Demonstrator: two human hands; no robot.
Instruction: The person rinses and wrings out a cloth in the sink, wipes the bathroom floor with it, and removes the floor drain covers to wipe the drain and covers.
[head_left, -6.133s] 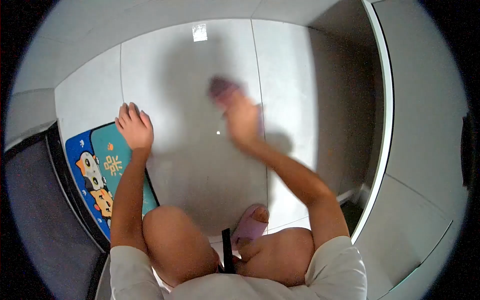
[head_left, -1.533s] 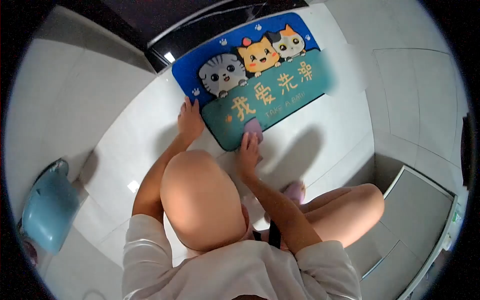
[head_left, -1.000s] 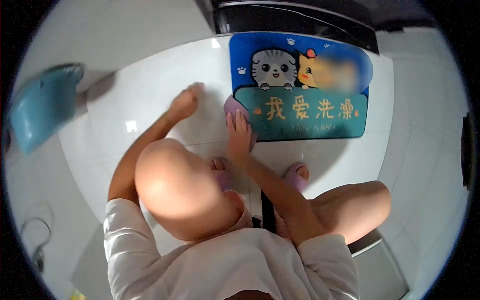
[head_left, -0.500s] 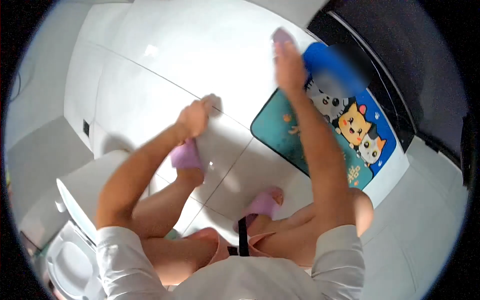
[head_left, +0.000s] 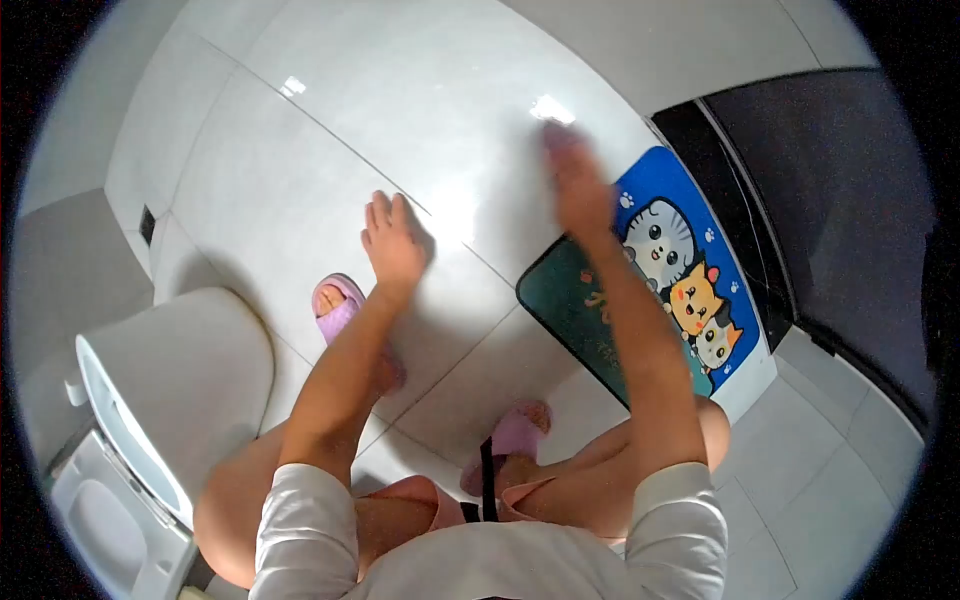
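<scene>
My right hand [head_left: 583,195] is closed on a purple cloth [head_left: 563,142], blurred by motion, over the white tiled floor [head_left: 450,130] just beyond the corner of the mat. My left hand [head_left: 395,240] has its fingers spread and rests on the tiles near the centre, holding nothing. To the right lies a blue and green mat [head_left: 575,300] with cartoon cats, partly hidden under my right forearm. Pink slippers are on my feet, the left one [head_left: 340,315] just below my left hand and the right one [head_left: 520,432] nearer my body.
A white toilet [head_left: 190,370] with its seat raised stands at the lower left. Along the right runs a black ledge [head_left: 725,200] with a dark panel behind it. A small dark drain or vent [head_left: 148,226] is at the far left.
The view has turned slightly and the toilet shows more fully. My left hand has gone from a loosely curled shape to spread fingers. My right hand, with the cloth, appears a little lower.
</scene>
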